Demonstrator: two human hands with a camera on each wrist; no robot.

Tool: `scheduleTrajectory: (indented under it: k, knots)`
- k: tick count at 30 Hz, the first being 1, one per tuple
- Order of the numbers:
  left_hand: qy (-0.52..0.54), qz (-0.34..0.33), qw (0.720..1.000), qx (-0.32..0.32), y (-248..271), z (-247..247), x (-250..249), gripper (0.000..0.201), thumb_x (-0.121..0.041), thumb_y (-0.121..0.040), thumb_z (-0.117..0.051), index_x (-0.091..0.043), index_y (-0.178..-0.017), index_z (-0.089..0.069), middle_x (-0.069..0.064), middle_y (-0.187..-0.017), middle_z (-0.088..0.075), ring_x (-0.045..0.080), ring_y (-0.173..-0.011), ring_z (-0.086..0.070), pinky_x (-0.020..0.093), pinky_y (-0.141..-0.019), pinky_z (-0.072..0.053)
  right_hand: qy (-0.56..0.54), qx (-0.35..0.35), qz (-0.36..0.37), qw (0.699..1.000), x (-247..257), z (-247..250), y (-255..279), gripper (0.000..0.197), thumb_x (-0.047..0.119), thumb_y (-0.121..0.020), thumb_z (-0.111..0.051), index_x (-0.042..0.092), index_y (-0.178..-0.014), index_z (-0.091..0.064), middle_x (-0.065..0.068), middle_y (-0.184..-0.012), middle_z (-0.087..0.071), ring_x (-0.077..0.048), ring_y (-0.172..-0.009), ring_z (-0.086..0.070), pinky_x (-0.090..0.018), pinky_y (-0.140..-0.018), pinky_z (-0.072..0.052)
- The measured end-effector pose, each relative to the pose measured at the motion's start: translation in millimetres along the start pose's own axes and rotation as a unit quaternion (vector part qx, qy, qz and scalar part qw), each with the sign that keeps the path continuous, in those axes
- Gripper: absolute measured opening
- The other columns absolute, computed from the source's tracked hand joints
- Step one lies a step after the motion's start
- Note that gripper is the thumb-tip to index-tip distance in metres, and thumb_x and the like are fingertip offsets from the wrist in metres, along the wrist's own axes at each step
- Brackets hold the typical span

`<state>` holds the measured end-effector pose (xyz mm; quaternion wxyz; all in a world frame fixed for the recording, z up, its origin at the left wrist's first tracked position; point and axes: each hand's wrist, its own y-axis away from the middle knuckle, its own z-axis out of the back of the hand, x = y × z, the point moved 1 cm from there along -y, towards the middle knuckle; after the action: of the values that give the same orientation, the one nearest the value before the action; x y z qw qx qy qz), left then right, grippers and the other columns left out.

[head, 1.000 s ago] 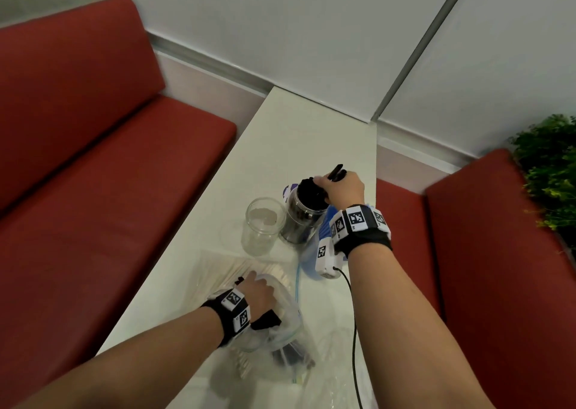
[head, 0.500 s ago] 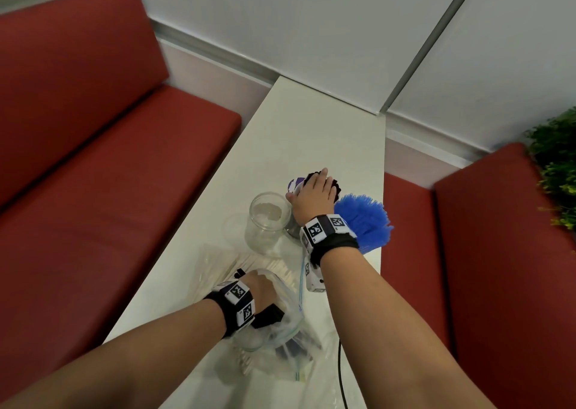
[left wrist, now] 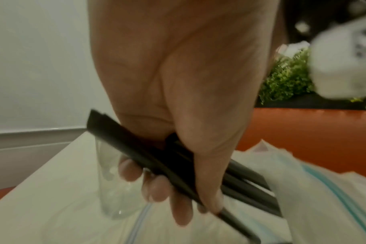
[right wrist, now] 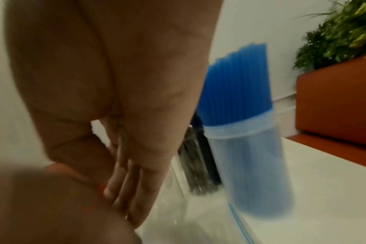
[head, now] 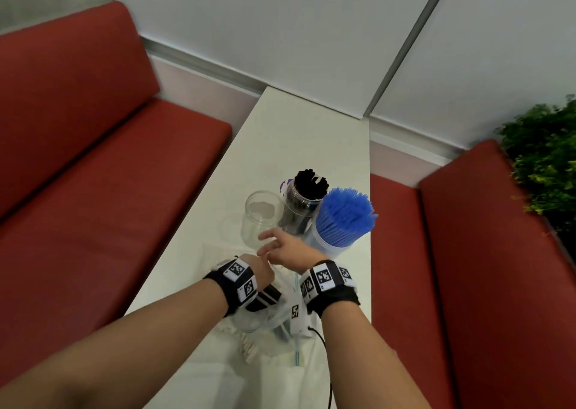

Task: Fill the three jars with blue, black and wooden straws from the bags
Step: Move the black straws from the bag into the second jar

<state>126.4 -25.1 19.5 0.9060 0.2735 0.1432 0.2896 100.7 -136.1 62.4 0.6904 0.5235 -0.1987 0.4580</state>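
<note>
No words or numbers can be read; the wristbands [head: 238, 279] carry only black-and-white square code marks.

Bare forearms, no sleeves. Left hand [head: 260, 271] and right hand [head: 288, 251] bare, no gloves, no rings visible. Black band [head: 229, 293] round left wrist, topped by white blocks printed with black square codes; striped black-and-white strap below. Same black band [head: 338, 296] on right wrist, with a row of white coded blocks across the top. White camera unit [head: 299, 321] under right wrist, one small code on its side, thin black cable [head: 324, 346] running back from it beside the forearm. In left wrist view, blurred white unit [left wrist: 343, 54] at upper right.
</note>
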Motion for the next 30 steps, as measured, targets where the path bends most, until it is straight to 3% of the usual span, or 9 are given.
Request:
scheduleTrajectory:
  k: [7,10,13,17,20,23,25,29,30]
  knots:
    - [-0.084,0.01,0.996,0.04,28,51,-7,0.033,-0.017,-0.095,-0.055,-0.005,-0.126,-0.06,0.009,-0.128,-0.061,0.028,-0.117,-0.059,0.041,-0.098,-0.048,0.022,0.033,0.008,0.999,-35,-31,19,0.058,-0.013,-0.081,-0.065,0.007,-0.134,-0.053,-0.011,-0.123,-0.065,-0.02,-0.109,-0.062,-0.036,-0.094,-0.052]
    - [-0.125,0.008,0.992,-0.001,48,85,-16,0.027,-0.015,-0.094,-0.057,-0.005,-0.118,-0.063,0.008,-0.12,-0.064,0.027,-0.109,-0.061,0.038,-0.087,-0.05,0.025,-0.014,0.026,0.999,-32,-43,24,0.024,0.008,-0.086,-0.076,0.017,-0.105,-0.065,0.016,-0.088,-0.072,0.006,-0.074,-0.061,-0.012,-0.066,-0.046]
    - [-0.166,0.003,0.985,-0.044,65,117,-20,0.026,-0.028,-0.091,-0.063,-0.012,-0.112,-0.066,0.003,-0.112,-0.065,0.024,-0.101,-0.062,0.035,-0.074,-0.045,-0.062,-0.073,0.051,0.994,-25,-47,26,0.018,0.01,-0.093,-0.069,0.02,-0.079,-0.064,0.002,-0.075,-0.075,0.003,-0.058,-0.065,-0.01,-0.065,-0.048]
    - [-0.024,-0.039,0.973,-0.225,87,156,-4,0.044,-0.059,-0.091,-0.047,-0.021,-0.092,-0.069,-0.004,-0.081,-0.064,0.018,-0.08,-0.063,0.031,-0.065,-0.04,-0.138,-0.108,0.076,0.982,-10,-48,34,0.027,0.038,-0.084,-0.072,0.018,-0.072,-0.061,-0.009,-0.068,-0.062,-0.027,-0.067,-0.058,-0.04,-0.072,-0.047]
    - [0.167,-0.081,0.934,-0.304,90,162,3,0.057,-0.059,-0.096,-0.036,-0.013,-0.088,-0.068,0.002,-0.073,-0.066,0.021,-0.072,-0.062,0.031,-0.062,-0.043,-0.165,-0.115,0.098,0.975,2,-43,36,0.036,0.053,-0.07,-0.072,0.019,-0.067,-0.061,-0.001,-0.059,-0.06,-0.019,-0.056,-0.057,-0.033,-0.065,-0.049]
    - [0.203,-0.123,0.931,-0.279,84,149,-1,0.056,-0.063,-0.093,-0.038,-0.019,-0.088,-0.072,-0.002,-0.079,-0.071,0.015,-0.076,-0.066,0.031,-0.074,-0.051,-0.184,-0.115,0.123,0.968,18,-36,38,0.032,0.044,-0.066,-0.075,0.015,-0.067,-0.061,0.004,-0.052,-0.058,-0.012,-0.049,-0.053,-0.024,-0.058,-0.05]
    - [0.293,-0.16,0.89,-0.312,84,147,0,0.053,-0.066,-0.089,-0.041,-0.024,-0.091,-0.073,-0.007,-0.088,-0.073,0.007,-0.084,-0.067,0.029,-0.082,-0.051,-0.2,-0.126,0.138,0.962,25,-29,40,0.026,0.031,-0.075,-0.078,0.014,-0.068,-0.06,0.004,-0.054,-0.056,-0.013,-0.051,-0.049,-0.027,-0.057,-0.048]
    - [0.596,-0.111,0.658,-0.447,85,148,23,0.041,-0.048,-0.098,-0.044,-0.019,-0.106,-0.072,-0.004,-0.097,-0.074,0.01,-0.096,-0.069,0.027,-0.087,-0.052,-0.253,-0.17,0.202,0.931,39,0,56,0.017,0.017,-0.092,-0.076,0.014,-0.081,-0.062,0.001,-0.062,-0.055,-0.014,-0.056,-0.051,-0.028,-0.059,-0.048]
    - [0.639,-0.069,0.634,-0.43,83,143,27,0.04,-0.042,-0.101,-0.043,-0.013,-0.106,-0.071,0.0,-0.095,-0.074,0.016,-0.092,-0.07,0.03,-0.082,-0.053,-0.275,-0.182,0.219,0.918,46,8,62,0.014,0.015,-0.092,-0.076,0.014,-0.084,-0.064,0.0,-0.063,-0.057,-0.015,-0.057,-0.053,-0.029,-0.06,-0.049]
